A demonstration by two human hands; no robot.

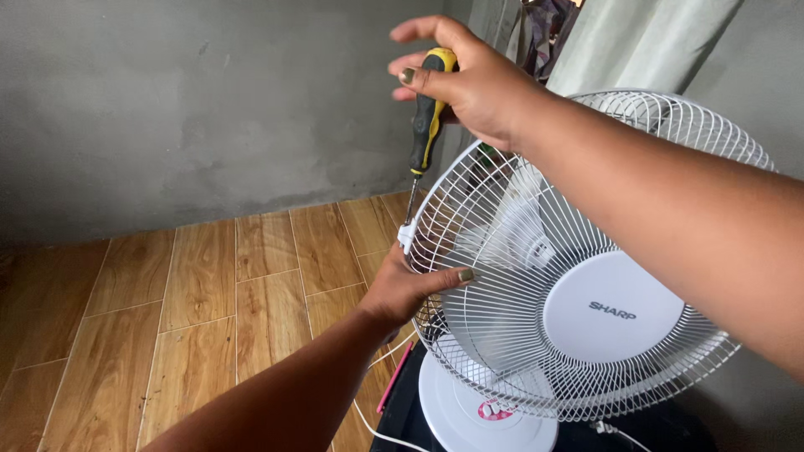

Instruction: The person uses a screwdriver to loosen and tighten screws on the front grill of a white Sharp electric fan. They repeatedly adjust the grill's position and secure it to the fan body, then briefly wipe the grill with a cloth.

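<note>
Wood-look tile floor [201, 293], grey plastered wall [209, 100]

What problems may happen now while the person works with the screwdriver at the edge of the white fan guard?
1. The yellow-and-black screwdriver meets the small white clip at a slant, so its tip may slip off.
2. The left hand holds the white wire fan guard just below that tip; a slip could hit the fingers.
3. The right hand holds the handle loosely near its top, so control may be weak.
</note>
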